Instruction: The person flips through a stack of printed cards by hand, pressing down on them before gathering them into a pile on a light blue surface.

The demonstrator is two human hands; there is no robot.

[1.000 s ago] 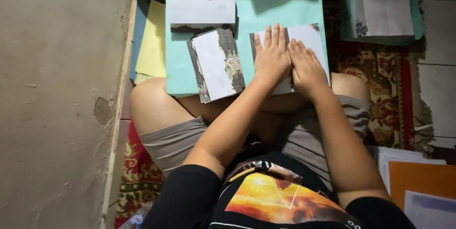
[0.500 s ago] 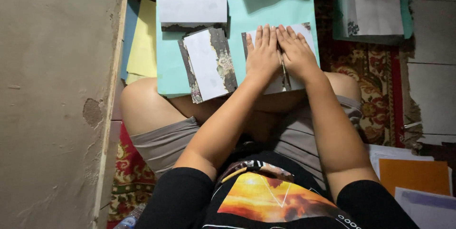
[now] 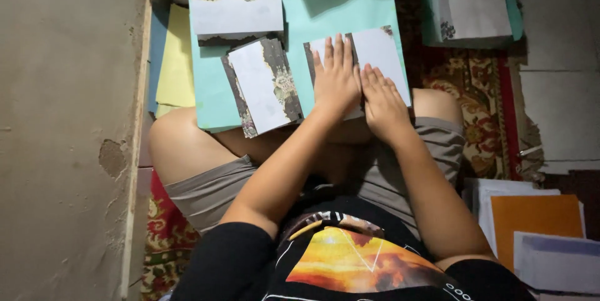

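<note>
Both hands, L (image 3: 336,79) & R (image 3: 382,102), flat, palms down, side by side.

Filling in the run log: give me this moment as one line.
left hand flat on folded card | right hand flat beside it, touching | card on teal sheet | card stack left

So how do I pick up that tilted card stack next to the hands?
Pinch the tilted card stack at its lower corner, coming from the lap side. That corner hangs past the teal sheet's edge, so fingers can slip underneath.
</note>
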